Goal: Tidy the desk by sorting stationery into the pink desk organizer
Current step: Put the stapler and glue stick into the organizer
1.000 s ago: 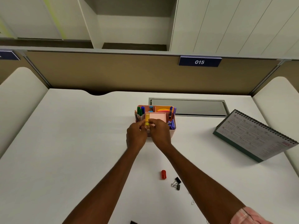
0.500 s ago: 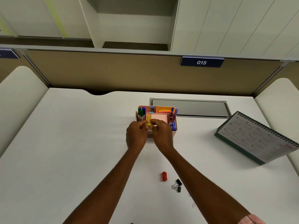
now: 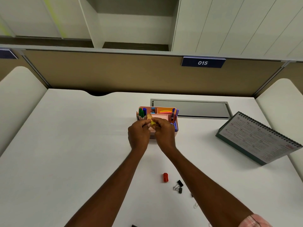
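The pink desk organizer stands mid-desk with green and blue markers, a pink note pad and blue pens in it. Just in front of it and over its near edge, my left hand and my right hand meet, both pinching a small yellow item; what it is I cannot tell. Nearer me on the white desk lie a red sharpener, two black binder clips and a paper clip.
A standing desk calendar sits at the right. A grey cable hatch lies behind the organizer. Tan partition with sign 015 closes the back; padded side panels flank the desk. A dark object peeks in at the bottom edge.
Both hands stay together at the organizer's front, working the yellow item; it has tilted slightly left toward the markers. The view shifted a little.
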A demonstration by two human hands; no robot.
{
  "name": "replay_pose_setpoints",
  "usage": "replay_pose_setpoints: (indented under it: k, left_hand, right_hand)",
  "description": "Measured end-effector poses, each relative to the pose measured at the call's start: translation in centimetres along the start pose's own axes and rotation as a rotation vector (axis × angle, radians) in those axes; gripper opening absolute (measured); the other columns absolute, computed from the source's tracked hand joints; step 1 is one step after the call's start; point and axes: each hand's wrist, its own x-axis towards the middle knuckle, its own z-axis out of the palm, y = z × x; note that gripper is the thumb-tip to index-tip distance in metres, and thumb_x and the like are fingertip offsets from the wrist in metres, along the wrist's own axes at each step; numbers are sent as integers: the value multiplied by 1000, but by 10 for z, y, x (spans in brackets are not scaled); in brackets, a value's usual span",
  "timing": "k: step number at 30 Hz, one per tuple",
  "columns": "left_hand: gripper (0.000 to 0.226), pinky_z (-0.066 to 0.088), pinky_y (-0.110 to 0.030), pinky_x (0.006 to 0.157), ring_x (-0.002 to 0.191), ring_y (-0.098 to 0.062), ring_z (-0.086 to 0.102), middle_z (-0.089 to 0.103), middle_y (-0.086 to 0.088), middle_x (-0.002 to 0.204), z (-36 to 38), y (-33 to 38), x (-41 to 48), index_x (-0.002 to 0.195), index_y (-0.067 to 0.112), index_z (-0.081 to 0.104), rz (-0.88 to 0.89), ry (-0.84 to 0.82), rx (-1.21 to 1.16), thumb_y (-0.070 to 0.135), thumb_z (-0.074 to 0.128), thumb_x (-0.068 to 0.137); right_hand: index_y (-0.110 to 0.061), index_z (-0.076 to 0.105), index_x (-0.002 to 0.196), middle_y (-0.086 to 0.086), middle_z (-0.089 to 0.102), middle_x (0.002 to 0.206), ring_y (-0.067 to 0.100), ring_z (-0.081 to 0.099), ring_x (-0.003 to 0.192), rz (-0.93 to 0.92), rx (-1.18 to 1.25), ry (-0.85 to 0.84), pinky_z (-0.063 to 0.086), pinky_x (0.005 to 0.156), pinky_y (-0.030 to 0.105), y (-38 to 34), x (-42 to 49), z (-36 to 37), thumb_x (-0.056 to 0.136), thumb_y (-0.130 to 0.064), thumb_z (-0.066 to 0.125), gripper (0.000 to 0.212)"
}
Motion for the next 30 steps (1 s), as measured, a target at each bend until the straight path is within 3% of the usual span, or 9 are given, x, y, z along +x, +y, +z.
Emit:
replay_pose_setpoints:
  k: [8, 30]
  left_hand:
    - [31, 60, -39, 92, 105, -22, 71, 75, -1, 119, -2, -11, 3, 124, 21, 74, -8, -111, 122, 28, 70, 94]
    - [31, 58, -36, 90, 105, -23, 72, 74, 0, 122, -10, -13, 0, 127, 22, 71, -53, -103, 152, 31, 65, 98]
  right_hand:
    - [-7, 72, 123, 13, 73, 119, 30, 69, 108, -12, -50, -64, 53, 100, 38, 0, 2, 1, 92, -1, 68, 31]
    - [-11, 63, 135, 11, 69, 130, 29, 65, 115, 68, -162, -154, 49, 110, 42, 2, 21, 13, 93, -14, 70, 42]
